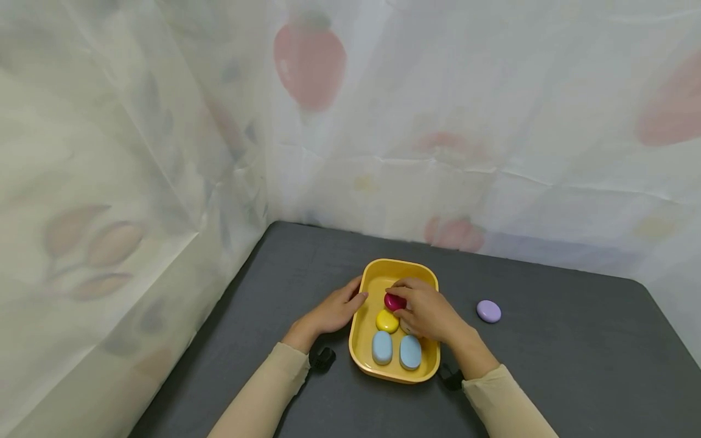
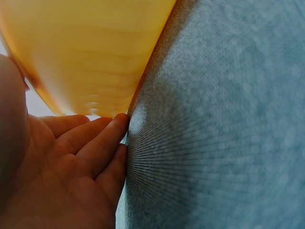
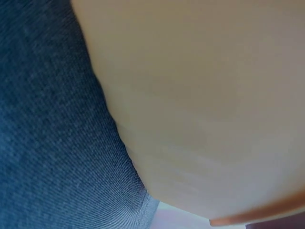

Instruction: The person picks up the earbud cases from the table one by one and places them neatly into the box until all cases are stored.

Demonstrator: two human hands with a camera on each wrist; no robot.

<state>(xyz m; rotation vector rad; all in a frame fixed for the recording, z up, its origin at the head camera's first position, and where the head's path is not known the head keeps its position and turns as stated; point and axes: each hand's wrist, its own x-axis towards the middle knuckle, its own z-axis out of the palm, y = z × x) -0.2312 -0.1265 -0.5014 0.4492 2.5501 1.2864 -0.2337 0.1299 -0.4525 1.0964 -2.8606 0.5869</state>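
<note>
A yellow tray (image 1: 364,359) holds several smooth, pebble-like pieces. My right hand (image 1: 429,310) reaches inside it and pinches a magenta rounded piece (image 1: 394,302) between thumb and fingers. Just below that lies a bright yellow round piece (image 1: 387,321). Two pale blue oval pieces, a left one (image 1: 382,348) and a right one (image 1: 410,353), sit side by side at the near end. A beige piece (image 1: 406,328) is mostly hidden under the right hand. With thumb over the rim and fingers along the outer wall, my left hand (image 1: 336,309) holds the tray's left side.
A lavender oval piece (image 1: 488,311) lies on the dark grey table (image 1: 575,353), right of the tray. Pale curtains with fruit prints (image 1: 465,91) hang behind and left of the table. The right wrist view mostly shows the tray's outer wall (image 3: 190,105).
</note>
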